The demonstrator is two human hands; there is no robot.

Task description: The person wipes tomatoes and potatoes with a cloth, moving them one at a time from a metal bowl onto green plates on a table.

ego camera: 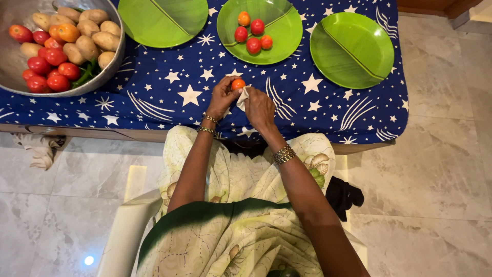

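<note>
Left hand (pixel 221 97) pinches a small orange-red tomato (pixel 238 84) at the fingertips, fingers curled round it. Right hand (pixel 259 107) is closed on a white cloth (pixel 242 98) and presses it vs. the tomato's side. Both hands meet over the table (pixel 154 97), w/ its dark blue star-print cover.

Landmark = middle green plate (pixel 259 25). Tomato in hand sits just below that plate's near rim, not touching it. On the plate: five small tomatoes (pixel 253 35), red and orange, bunched nr its centre. Left of it, another green plate (pixel 163 20), partly cut by the frame edge. Right of it, a third green plate (pixel 351 48). Far left of the middle plate, a big steel bowl (pixel 110 72) w/ potatoes (pixel 87 38), red tomatoes (pixel 48 72) and some green chillies (pixel 84 76).

Below the plate, nearer the person: lap in pale green printed fabric, bangles on both wrists, white chair (pixel 128 231), marble floor (pixel 435 179). Black cloth (pixel 344 196) lies by the right elbow.
</note>
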